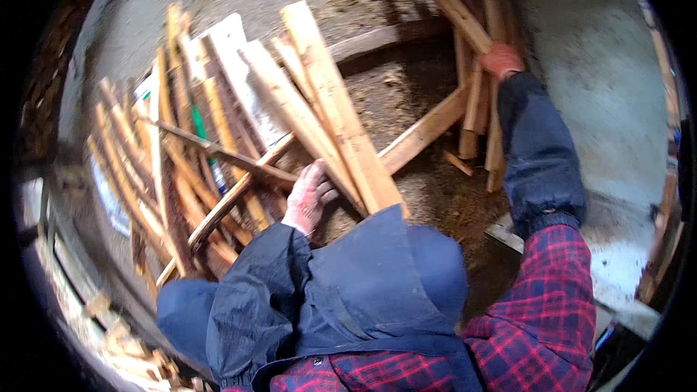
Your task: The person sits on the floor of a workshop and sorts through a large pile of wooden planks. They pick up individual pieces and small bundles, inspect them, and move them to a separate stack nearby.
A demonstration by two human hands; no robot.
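My right hand [501,62], in a reddish work glove, is closed round the near end of a wooden board [454,11] at the far right. That board lies slantwise over a stack of upright-looking boards [475,98]. My left hand [308,197], in a pale pinkish glove, rests against the edge of a long plank [294,112], its fingers somewhat spread. Beside that plank, a wider plank [337,109] reaches from my lap away from me. A dark thin stick [225,152] ends next to my left hand.
To the left lies a big heap of sticks and split wood [174,167], with white sacking [243,80] among it. A slanting board [428,127] meets the right stack. Wood chips and dirt cover the floor [385,94]. A pale concrete surface [595,94] lies at the right.
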